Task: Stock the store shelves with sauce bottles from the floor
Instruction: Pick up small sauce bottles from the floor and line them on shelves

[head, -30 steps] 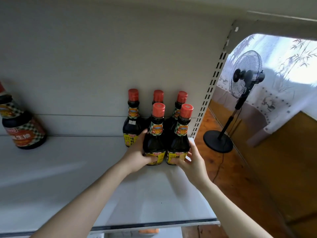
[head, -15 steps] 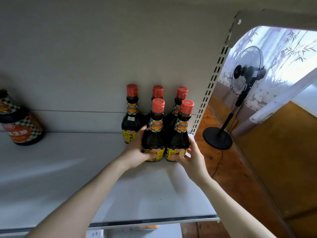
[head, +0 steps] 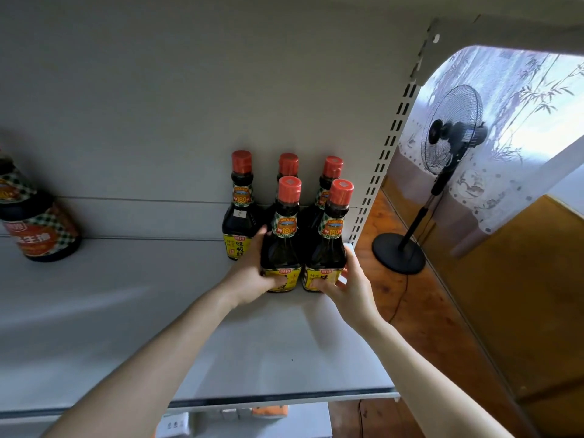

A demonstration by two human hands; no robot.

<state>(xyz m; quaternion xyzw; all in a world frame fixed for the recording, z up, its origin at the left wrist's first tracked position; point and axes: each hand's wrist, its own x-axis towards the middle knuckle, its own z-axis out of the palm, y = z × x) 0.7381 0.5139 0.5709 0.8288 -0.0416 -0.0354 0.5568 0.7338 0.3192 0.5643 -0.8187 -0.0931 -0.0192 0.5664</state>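
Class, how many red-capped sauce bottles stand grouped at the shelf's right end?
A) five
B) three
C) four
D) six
A: three back bottles stand behind the front-left bottle, gripped by the left hand, and the front-right bottle, gripped by the right hand.

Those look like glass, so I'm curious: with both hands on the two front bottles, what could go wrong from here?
1. The front right bottle, held by the right hand, stands near the open right end of the shelf; a sideways nudge might send it to the wooden floor.
2. The left hand holds the front left bottle close against the three back bottles; a firm push could knock them over.
3. Both hands grip low, so the tall bottles may tip.
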